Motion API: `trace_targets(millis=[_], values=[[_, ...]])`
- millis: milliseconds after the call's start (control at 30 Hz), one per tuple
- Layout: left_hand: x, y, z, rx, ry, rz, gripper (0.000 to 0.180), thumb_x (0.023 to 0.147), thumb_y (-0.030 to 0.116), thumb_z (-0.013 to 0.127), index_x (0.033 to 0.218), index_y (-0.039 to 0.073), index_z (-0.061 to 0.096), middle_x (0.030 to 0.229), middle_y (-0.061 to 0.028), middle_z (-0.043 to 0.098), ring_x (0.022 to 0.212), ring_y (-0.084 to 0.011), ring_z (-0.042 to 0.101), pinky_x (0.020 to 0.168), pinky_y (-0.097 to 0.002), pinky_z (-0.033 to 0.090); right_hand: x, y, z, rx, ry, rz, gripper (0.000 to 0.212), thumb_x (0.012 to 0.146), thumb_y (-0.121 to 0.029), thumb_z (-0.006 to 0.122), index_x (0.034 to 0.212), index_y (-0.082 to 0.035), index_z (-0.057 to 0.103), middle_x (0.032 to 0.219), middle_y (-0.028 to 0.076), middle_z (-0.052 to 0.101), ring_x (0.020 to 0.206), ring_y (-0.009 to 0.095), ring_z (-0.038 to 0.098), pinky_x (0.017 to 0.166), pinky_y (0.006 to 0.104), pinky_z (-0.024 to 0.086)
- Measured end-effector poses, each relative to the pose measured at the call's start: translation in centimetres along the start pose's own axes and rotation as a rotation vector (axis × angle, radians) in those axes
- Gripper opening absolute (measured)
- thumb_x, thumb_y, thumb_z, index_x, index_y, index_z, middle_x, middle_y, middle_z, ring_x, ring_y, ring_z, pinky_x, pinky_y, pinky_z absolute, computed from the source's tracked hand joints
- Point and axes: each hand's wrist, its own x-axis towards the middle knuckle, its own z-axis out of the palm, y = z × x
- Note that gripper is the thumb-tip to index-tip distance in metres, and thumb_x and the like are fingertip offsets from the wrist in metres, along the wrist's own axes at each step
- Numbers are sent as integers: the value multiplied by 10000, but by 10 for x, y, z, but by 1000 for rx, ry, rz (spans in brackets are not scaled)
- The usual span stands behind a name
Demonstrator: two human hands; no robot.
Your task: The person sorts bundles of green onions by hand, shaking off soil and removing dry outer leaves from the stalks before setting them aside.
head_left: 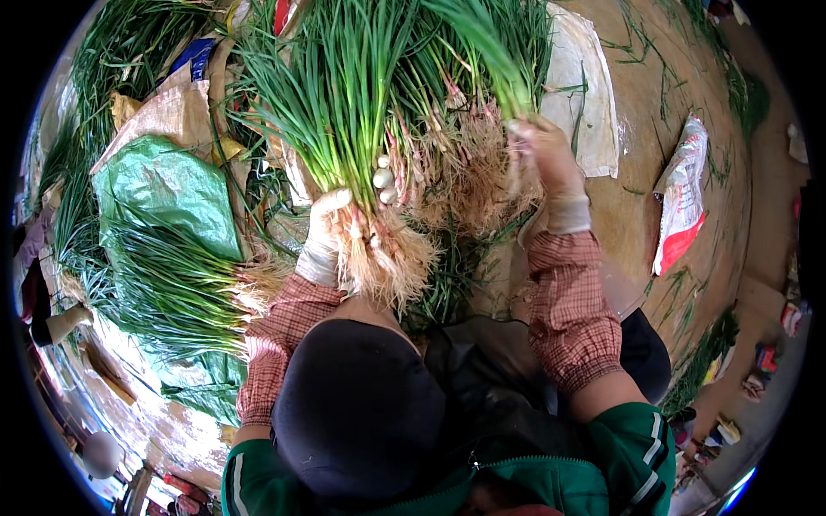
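Note:
My left hand [323,230], in a pale glove, is closed round a thick bunch of spring onions [344,129] just above their roots. Green leaves point away from me, and the tangled pale roots hang toward my lap. My right hand [551,159], also gloved and slightly blurred, grips a few more spring onions [497,56] near their root ends. Between my hands lies a loose heap of spring onions [469,150] with reddish stems and dry brown roots. A couple of round white bulbs [384,178] show beside the left bunch.
Another bundle of spring onions [176,279] lies at the left, by a green plastic sheet [168,185]. A white sack [585,95] is spread at the right. Farther right, a crumpled white and red bag [682,193] rests on the brown ground [641,215].

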Motion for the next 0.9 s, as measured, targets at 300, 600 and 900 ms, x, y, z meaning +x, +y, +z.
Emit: trace_targets(millis=[300, 600, 900], values=[[-4, 6, 15, 6, 20, 107, 687, 718, 297, 677, 1273, -29, 438, 1078, -127, 543, 946, -236, 530, 860, -323, 439, -5, 6, -4, 876, -294, -64, 318, 956, -141, 512, 1218, 40, 520, 918, 107, 622, 613, 89, 512, 504, 219, 449], [-3, -1, -5, 45, 71, -192, 690, 751, 238, 664, 1326, -31, 395, 1023, -235, 598, 718, -357, 657, 546, -460, 582, -46, -4, 81, -215, -530, -136, 537, 955, -530, 417, 1011, -44, 639, 864, 105, 649, 761, 158, 619, 712, 321, 521], [1, -2, 10, -77, -74, 107, 677, 810, 313, 588, 1381, 24, 368, 1379, -293, 391, 1251, -484, 409, 947, -666, 389, 82, 21, 35, -813, 239, -150, 289, 911, -335, 558, 969, -68, 652, 935, 123, 665, 826, 250, 651, 752, 382, 512]])
